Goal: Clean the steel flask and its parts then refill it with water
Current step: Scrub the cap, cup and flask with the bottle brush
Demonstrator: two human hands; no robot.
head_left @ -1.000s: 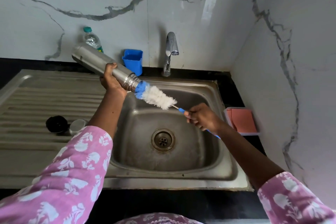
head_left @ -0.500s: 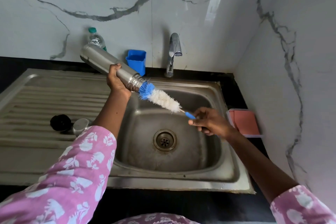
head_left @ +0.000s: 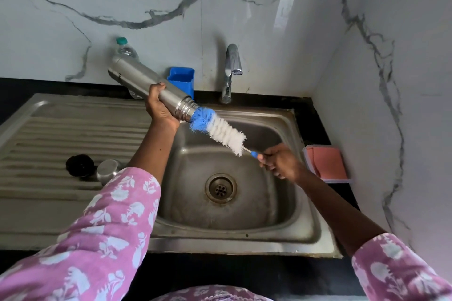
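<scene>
Over the sink point(head_left: 315, 232), right hand point(head_left: 281, 162) fingers gripping the brush point(head_left: 220, 131) have drawn it farther from the left hand point(head_left: 160, 110)-clasped flask point(head_left: 149, 85).

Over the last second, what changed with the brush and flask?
The right hand has drawn the brush further out of the flask; more white bristle shows, and only the blue tip sits at the mouth. The left hand still grips the tilted flask. The cap and cup are unmoved.

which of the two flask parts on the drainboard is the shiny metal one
The steel cup, nearer the left sleeve; the other part, the black cap, sits just to its left.
</scene>
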